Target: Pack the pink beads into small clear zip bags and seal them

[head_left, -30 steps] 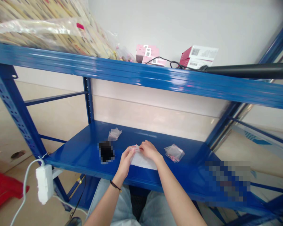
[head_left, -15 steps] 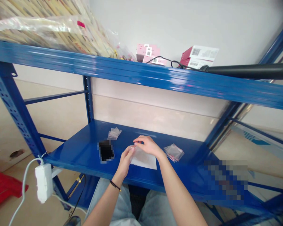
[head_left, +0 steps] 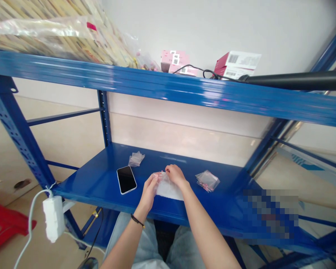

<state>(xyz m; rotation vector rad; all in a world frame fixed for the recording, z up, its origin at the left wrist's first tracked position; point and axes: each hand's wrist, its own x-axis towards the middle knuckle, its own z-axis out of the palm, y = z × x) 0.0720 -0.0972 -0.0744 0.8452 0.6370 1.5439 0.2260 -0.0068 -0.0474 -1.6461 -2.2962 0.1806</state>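
On the lower blue shelf (head_left: 98, 186), my left hand (head_left: 148, 191) pinches a small clear plastic bag (head_left: 158, 178) with tiny pink bits by its top. My right hand (head_left: 175, 175) is just right of the bag, its fingers curled together; whatever they hold is too small to make out. Beneath both hands lies a white sheet (head_left: 171, 191), partly covered by the right hand. To the right is a pile of clear bags (head_left: 208, 180) with pink pieces inside. Flat clear bags (head_left: 136, 159) lie at the back left.
A phone (head_left: 126, 180) lies left of my left hand. Overhead, the upper shelf beam (head_left: 162, 84) carries wrapped packets (head_left: 58, 41), pink boxes (head_left: 175, 59), red-and-white boxes (head_left: 238, 63) and a black tube (head_left: 296, 80). A white power strip (head_left: 53, 218) hangs at the left.
My right hand has shifted slightly right, and its fingers have gone from spread over the bag to curled in beside it. The left hand keeps its pinch on the bag.
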